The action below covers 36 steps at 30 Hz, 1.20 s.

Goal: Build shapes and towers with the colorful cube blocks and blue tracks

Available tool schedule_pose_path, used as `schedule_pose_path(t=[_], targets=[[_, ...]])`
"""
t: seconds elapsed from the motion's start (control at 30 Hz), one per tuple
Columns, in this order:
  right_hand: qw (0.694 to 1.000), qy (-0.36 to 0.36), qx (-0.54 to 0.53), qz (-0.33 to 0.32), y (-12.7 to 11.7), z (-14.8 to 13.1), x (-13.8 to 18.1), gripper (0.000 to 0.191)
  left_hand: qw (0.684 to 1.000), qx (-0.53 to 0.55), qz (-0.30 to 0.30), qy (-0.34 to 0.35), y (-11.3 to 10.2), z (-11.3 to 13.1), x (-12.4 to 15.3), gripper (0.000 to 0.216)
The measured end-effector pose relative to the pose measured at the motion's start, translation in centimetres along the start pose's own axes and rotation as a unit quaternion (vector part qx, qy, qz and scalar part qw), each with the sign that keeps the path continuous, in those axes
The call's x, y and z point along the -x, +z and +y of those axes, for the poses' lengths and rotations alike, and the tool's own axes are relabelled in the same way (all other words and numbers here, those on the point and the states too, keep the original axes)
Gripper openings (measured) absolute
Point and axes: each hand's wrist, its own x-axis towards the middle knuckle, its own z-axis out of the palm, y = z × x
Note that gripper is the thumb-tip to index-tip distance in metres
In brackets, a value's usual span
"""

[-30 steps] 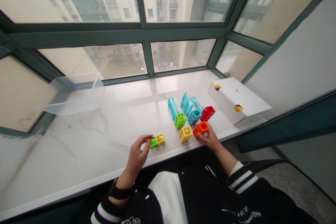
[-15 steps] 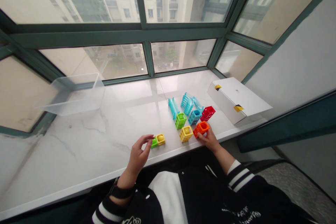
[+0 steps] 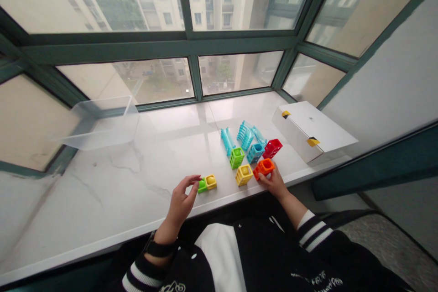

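In the head view, my right hand (image 3: 273, 182) has its fingers around a tall orange block (image 3: 263, 169) at the right. My left hand (image 3: 185, 196) hovers at the left end of a low pair, a green block (image 3: 202, 185) joined or set against a yellow block (image 3: 211, 181). Its thumb and fingers are curved and apart; whether the fingertips touch the green block I cannot tell. Between my hands stands a taller yellow block (image 3: 244, 174). Behind it are a tall green block (image 3: 237, 158), a blue block (image 3: 255, 153) and a red block (image 3: 273, 148).
Clear light-blue track pieces (image 3: 245, 135) lie behind the blocks. A white box (image 3: 316, 130) with yellow-black tabs stands at the right, and a clear plastic tub (image 3: 112, 134) at the left. The marble sill (image 3: 130, 191) ends close to my body; windows line its back.
The whole view has shifted slightly to the right. Both hands and the blocks keep their places relative to each other.
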Motion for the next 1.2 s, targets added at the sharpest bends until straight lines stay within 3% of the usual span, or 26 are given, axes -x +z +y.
schedule_pose_path(t=[0.63,0.83,1.0,1.1,1.2], targets=[[1.000,0.016,0.024,-0.004,-0.6,-0.6,0.2,0.055,0.998,-0.057,0.008,-0.023,-0.9,-2.3,-0.2,0.030],[1.000,0.022,0.001,0.000,-1.6,-1.0,0.4,0.075,0.996,-0.079,-0.017,-0.023,-0.6,-3.1,-0.2,0.033],[0.992,-0.052,0.011,0.114,-4.5,-4.4,-0.5,0.068,0.992,-0.115,-0.054,-0.027,-0.1,-4.6,0.2,0.044],[0.975,-0.105,-0.002,0.193,-5.7,-7.8,-1.9,0.064,0.989,-0.128,-0.070,-0.028,0.3,-5.1,0.4,0.050],[0.964,-0.148,-0.040,0.218,-5.7,-11.8,-3.4,0.055,0.987,-0.138,-0.077,-0.032,0.5,-5.3,0.4,0.052]])
